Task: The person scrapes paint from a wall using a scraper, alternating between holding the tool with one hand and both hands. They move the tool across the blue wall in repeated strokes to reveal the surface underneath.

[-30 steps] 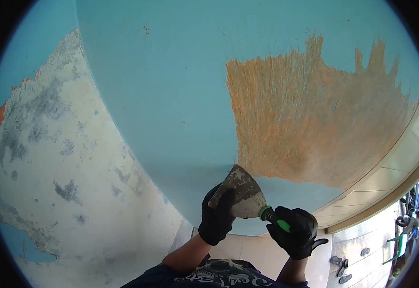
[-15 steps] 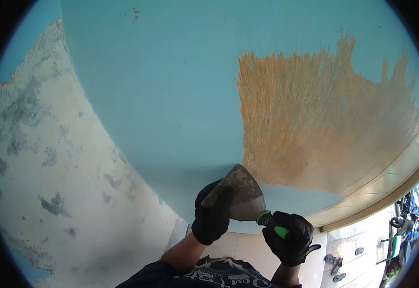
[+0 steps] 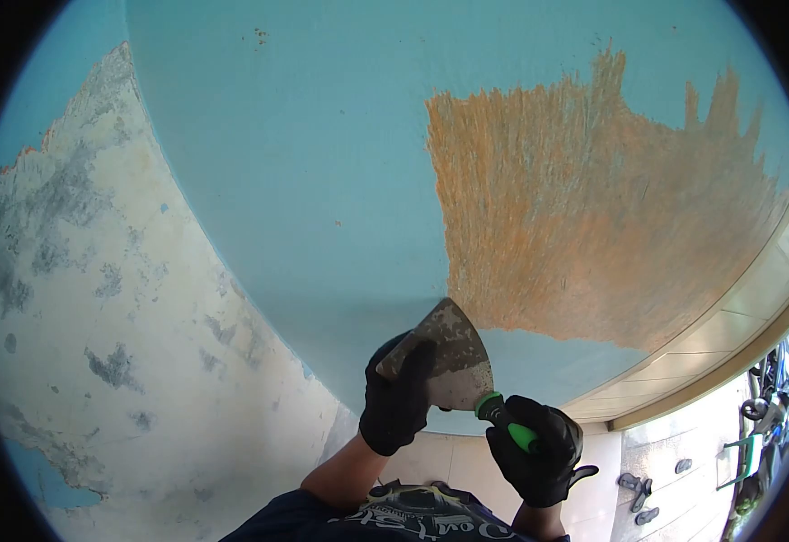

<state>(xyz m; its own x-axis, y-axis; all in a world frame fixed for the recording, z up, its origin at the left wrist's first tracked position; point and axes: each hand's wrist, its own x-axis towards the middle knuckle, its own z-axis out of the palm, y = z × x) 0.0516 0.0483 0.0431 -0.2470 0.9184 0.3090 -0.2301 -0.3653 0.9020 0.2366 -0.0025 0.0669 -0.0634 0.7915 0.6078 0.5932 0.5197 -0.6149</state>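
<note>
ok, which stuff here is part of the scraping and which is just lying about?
In use:
scraper
left hand, pressing the blade
right hand, on the green handle
blue painted surface
scraped orange patch

Lying about:
sandals
bike

The left glove point(image 3: 398, 403) hid part of the scraper blade point(image 3: 447, 354); the right glove point(image 3: 539, 449) covered most of its handle point(image 3: 506, 426). The shirt's print point(image 3: 417, 510) was cut off below.
</note>
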